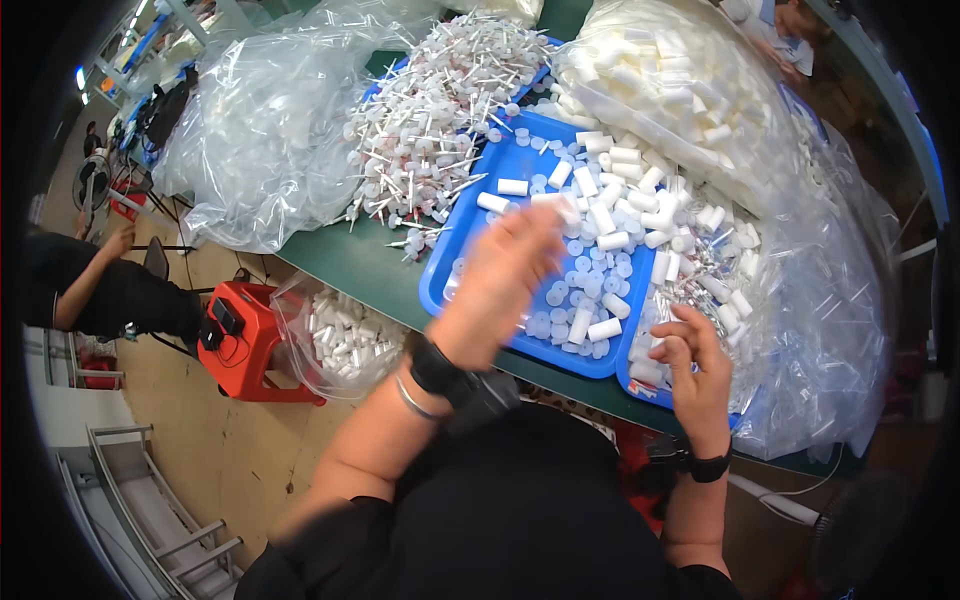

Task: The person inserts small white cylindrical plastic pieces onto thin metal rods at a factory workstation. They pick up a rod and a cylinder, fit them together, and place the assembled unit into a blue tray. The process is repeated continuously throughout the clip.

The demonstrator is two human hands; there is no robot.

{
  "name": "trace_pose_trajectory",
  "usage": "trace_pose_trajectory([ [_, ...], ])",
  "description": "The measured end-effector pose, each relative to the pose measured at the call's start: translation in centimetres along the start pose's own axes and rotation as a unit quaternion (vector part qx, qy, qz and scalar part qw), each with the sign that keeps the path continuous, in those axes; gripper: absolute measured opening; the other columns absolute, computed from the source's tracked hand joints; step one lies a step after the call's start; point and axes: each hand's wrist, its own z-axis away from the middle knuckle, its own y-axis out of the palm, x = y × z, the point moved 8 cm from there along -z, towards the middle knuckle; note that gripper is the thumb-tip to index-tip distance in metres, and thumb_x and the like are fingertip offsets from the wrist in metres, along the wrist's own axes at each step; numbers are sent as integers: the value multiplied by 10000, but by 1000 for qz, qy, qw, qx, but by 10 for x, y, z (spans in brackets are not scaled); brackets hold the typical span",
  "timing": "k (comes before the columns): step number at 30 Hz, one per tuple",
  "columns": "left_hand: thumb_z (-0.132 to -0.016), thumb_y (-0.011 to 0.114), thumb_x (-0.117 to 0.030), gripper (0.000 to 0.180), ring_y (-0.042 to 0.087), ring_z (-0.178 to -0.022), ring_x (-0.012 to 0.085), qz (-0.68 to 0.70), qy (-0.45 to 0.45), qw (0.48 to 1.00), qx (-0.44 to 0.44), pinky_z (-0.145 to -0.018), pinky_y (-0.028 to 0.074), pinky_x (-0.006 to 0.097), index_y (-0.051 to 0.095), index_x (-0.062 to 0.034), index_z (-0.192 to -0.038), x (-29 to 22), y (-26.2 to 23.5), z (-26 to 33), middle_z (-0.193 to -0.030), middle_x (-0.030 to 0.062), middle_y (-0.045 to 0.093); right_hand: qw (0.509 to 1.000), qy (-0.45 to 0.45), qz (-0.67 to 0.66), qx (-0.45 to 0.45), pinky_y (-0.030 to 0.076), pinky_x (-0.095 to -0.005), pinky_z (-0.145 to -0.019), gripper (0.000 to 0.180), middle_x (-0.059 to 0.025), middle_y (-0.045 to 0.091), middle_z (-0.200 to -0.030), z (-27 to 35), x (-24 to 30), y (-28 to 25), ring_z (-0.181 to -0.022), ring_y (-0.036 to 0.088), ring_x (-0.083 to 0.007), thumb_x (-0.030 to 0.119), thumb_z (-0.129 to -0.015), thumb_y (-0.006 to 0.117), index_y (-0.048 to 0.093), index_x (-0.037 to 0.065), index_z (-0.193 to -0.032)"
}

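Blue tray (515,160), wht cyls (513,187), dk grn table (335,255), red stool (245,360).

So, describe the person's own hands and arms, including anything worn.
The left hand and right hand are ungloved, each with a black wrist strap and dark boxy device; the left also has a thin silvery bangle. Black sleeves end near the elbows.
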Motion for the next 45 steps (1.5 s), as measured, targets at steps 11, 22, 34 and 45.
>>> trace_pose_trajectory([
  [11,-978,707,-170,356,672,-1060,194,-296,41,954,35,-880,550,334,631,6,-1278,-18,-11,-12,-1208,115,690,973,2,206,-102,521,-296,-679,135,-125,733,-888,4,-26,-65,-733,676,-172,54,-973,645,697,-27,-1068],
  [22,-852,689,17,389,593,-1060,383,-677,246,681,131,-917,499,449,636,-11,-1236,46,24,-1,-1120,173,651,909,-65,410,-42,515,-462,-728,68,-142,631,-866,-13,-46,-40,-864,637,-353,48,-833,696,672,43,-896],
  [34,-755,773,-87,269,554,-921,375,-672,300,672,81,-822,482,454,583,3,-922,41,11,18,-939,173,560,954,-96,276,-63,502,-382,-749,58,-162,636,-954,-13,-43,-51,-865,636,-333,-13,-916,626,641,-23,-971],
  [45,-911,727,-145,179,637,-778,246,-574,226,786,49,-705,531,365,652,7,-970,23,8,21,-906,111,593,978,22,-126,-164,514,-266,-790,115,-96,667,-1091,-2,-56,-70,-880,646,-135,79,-1046,559,590,13,-1134],
])
